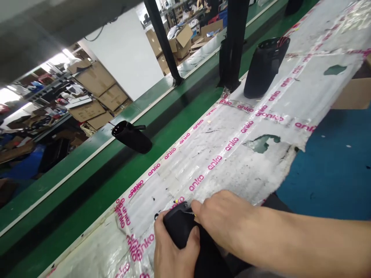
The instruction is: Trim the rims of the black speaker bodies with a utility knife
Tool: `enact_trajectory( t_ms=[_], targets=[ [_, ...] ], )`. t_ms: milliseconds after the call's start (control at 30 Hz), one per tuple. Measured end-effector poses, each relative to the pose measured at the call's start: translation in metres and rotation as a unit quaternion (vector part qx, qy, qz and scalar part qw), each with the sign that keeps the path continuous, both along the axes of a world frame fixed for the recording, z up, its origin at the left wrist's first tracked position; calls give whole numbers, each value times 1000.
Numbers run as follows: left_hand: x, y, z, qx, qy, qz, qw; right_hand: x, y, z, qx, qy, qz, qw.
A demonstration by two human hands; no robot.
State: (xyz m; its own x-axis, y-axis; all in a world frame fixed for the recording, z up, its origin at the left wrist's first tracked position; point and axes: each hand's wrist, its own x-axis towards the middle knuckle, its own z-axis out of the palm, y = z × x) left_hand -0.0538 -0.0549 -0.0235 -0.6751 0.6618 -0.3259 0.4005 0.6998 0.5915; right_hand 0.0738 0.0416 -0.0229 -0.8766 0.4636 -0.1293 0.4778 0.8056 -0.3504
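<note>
A black cylindrical housing [204, 251] lies at the bottom of the head view. My left hand [175, 251] is wrapped round its upper end, thumb on the near side and fingers on the far side. My right hand [228, 216] is closed at the housing's top rim, its fingertips pressed together there; a small yellow bit shows beside them. What those fingertips hold is too small to name. A similar black housing [263, 69] with red wires at its open top stands on the covered bench further off.
Pink-lettered tape crosses the torn white bench covering [179, 170]. Beyond it runs a green conveyor [174, 119] carrying another black housing [133, 137]. A dark post [234, 42] rises at the bench edge. Cardboard boxes [95, 79] and shelves stand behind.
</note>
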Motion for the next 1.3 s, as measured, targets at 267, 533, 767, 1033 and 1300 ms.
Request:
enact_trajectory(
  t_ms=[267,533,767,1033,1300],
  targets=[
    [-5,-29,-14,184,-61,53,980,15,-34,-22,-2,165,-102,981],
    [2,-53,-15,201,-30,74,976,14,-57,-36,26,158,-30,987],
    [12,-50,-7,201,-6,98,975,16,-54,-33,5,156,-36,987],
    [18,-47,1,187,-19,94,978,24,-47,-18,9,161,-44,986],
    [19,-47,-2,190,-18,101,976,22,-43,-11,-23,133,-42,990]
  ],
)
